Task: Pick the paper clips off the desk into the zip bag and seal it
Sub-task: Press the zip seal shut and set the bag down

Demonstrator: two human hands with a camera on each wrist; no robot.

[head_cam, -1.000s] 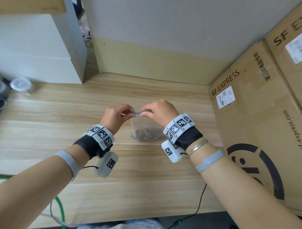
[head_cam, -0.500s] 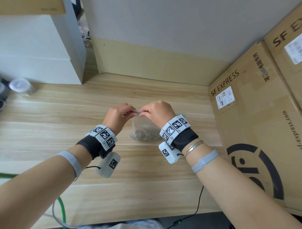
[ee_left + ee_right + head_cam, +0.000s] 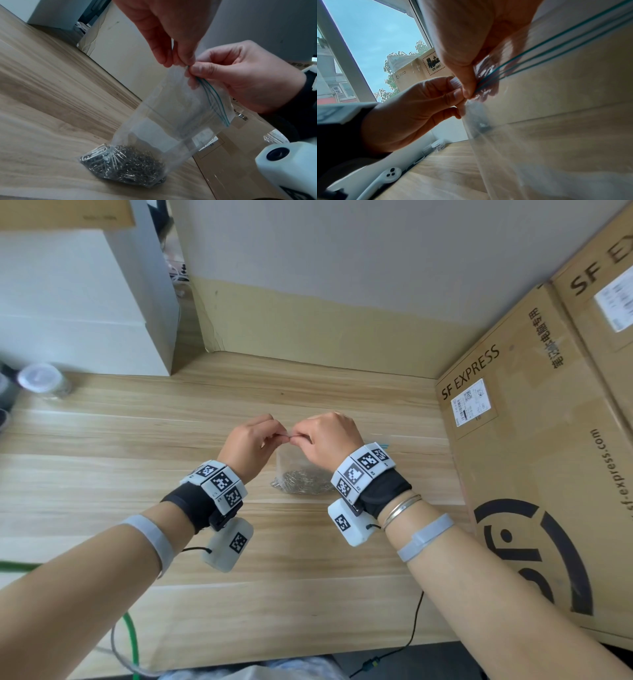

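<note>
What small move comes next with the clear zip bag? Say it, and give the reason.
Probably slide the right hand along the green zip strip toward the free corner, pressing it closed. Both hands pinch the clear zip bag at one top corner, the left hand anchoring it; the silver paper clips already sit inside.

Cardboard carton (image 3: 534, 460): "SF EXPRESS", part of "sf-express.com". Second carton (image 3: 603, 285): "SF". Box by window (image 3: 412, 73): "PICO", "UN 3481".
</note>
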